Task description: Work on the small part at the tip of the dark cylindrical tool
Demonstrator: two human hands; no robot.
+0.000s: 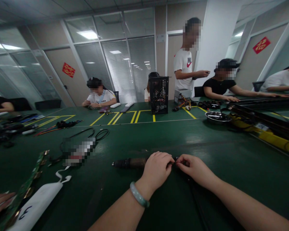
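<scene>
Along the near stretch of the green workbench point(144, 189), the left hand point(156, 170), jade bangle point(137, 194) at its wrist, and the right hand point(195, 170) meet at the end of a dark cylindrical part point(130, 163): black tip pointing left, brownish along the body. Fingers point(170, 162) of both hands pinch narrow at its right end, on something thin and dark; exact grip hidden.

Writing nearby: a red door plaque point(261, 45) on the right carries a gold 福; a second red plaque point(68, 70), left, has gold lettering too small to read. A Nike swoosh and lettering mark a standing co-worker's white T-shirt point(186, 62). A white pouch point(36, 205) at lower left bears a dark handwritten mark, perhaps a 3. A white label point(262, 126) sits by a yellow tube point(274, 139) — unreadable.

Beside the pouch, a green circuit board point(26, 179) and a co-worker's hand point(0, 205). Farther up, an open black computer case frame point(159, 94) — a power supply point(181, 94) just right of it.
</scene>
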